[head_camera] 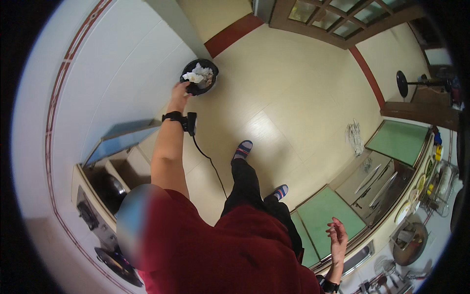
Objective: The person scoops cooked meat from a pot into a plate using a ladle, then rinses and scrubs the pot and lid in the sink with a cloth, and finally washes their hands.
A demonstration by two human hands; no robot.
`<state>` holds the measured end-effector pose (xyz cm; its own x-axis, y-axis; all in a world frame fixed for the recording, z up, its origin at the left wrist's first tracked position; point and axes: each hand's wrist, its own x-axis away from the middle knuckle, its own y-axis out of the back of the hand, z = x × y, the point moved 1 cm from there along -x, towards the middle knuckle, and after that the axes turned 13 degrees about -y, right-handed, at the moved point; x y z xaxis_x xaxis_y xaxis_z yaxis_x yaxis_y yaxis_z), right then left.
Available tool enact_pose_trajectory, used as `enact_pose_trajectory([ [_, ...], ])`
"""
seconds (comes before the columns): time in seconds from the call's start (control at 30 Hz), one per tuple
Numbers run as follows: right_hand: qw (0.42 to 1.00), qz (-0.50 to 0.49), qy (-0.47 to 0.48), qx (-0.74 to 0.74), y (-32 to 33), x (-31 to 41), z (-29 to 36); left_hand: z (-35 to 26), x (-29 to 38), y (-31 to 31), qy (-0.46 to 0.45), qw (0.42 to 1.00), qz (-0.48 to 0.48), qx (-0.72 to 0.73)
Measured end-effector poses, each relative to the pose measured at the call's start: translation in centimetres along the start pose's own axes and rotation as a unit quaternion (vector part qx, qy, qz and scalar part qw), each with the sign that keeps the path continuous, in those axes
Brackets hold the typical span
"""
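Observation:
My left hand [179, 96] reaches out at the near rim of a black waste bin [215, 81] standing on the floor against the wall. White crumpled tissue [193, 77] and other refuse lie in the bin, just beyond my fingertips. Whether the fingers grip the rim or something inside cannot be made out. A black strap with a small cabled device [191, 124] is around my left wrist. Lower right, my right hand [338, 237] hangs in front of a green cabinet door [332, 217], its fingers loosely bent and apart with nothing in them.
To the left, a cabinet's blue door [123, 141] stands open beside a stove with a wok [119, 266]. A cable [211, 160] runs from my left wrist towards my body. White cloth or cords [354, 137] lie by the right cabinets. A glazed wooden door [330, 18] is at the top.

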<state>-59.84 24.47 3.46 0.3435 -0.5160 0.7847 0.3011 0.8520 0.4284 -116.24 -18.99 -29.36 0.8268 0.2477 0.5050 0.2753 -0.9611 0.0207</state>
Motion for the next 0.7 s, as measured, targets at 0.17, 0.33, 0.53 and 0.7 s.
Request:
enact_pose_trajectory([
  [0.17,0.996,-0.068,-0.06,0.001,-0.7,1.7,-1.0,2.1,-5.8,3.4,-0.095,0.99,0.099,-0.024],
  [0.33,0.99,-0.137,0.036,0.013,-1.0,3.5,-6.3,7.1,-1.2,1.3,-0.01,0.945,0.328,-0.011],
  [0.53,0.971,-0.225,0.02,-0.078,-0.1,9.6,-18.3,12.4,19.4,-9.4,0.156,0.884,0.417,-0.144],
  [0.7,0.935,-0.284,-0.048,-0.209,0.9,13.4,-30.2,12.6,46.3,-23.9,0.083,0.736,0.65,-0.169],
])
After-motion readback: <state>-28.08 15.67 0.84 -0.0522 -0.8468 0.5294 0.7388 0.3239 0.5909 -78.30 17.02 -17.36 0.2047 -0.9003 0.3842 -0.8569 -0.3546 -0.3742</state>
